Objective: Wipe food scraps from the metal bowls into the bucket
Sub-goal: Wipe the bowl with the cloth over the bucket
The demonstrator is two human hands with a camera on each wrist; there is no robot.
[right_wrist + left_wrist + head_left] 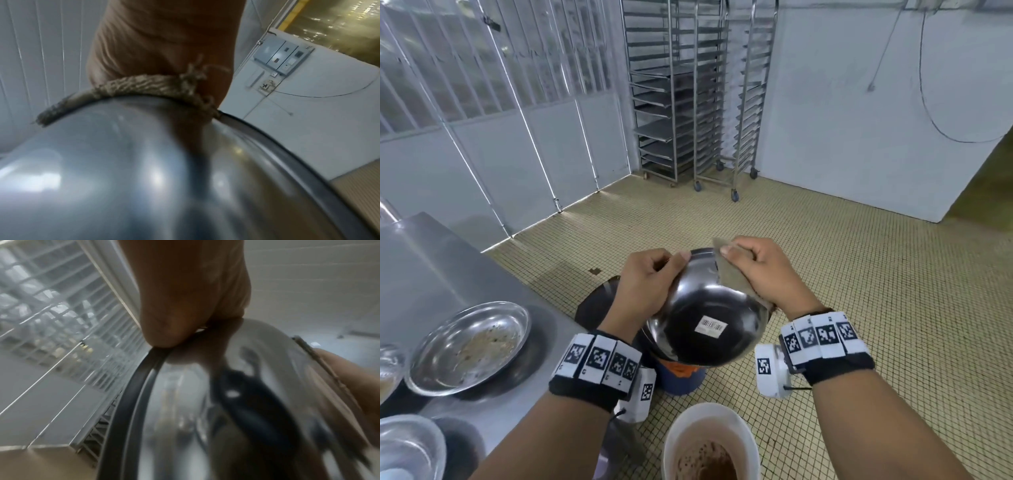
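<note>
Head view is showing the metal bowl (705, 315) being held tipped, its barcode-stickered base facing the person and its mouth turned away and down toward the dark bucket (599, 301) standing on the floor just beyond and beneath it. The left hand (650, 277) is curling around the bowl's left rim, thumb lying over the outer wall and fingers hooked inside. The right hand (760, 270) is pinching a brownish cloth (732, 277) against the bowl's right rim, thumb pressing the cloth on the outside; whether the fingers are reaching inside the bowl cannot be told. Judging from this, the coming wipe is hinging on the cloth sweeping across the hidden inner face toward the bucket, with the right hand already sitting at the rim nearest that path. Left of the bowl, a steel tabletop (431, 260) is carrying another soiled bowl (469, 346). Nearer the person than the held bowl, a white tub (671, 442) of brown matter is sitting on the tiled floor (859, 274), and wheeled tray racks (688, 92) are standing far beyond against pale walls.
</note>
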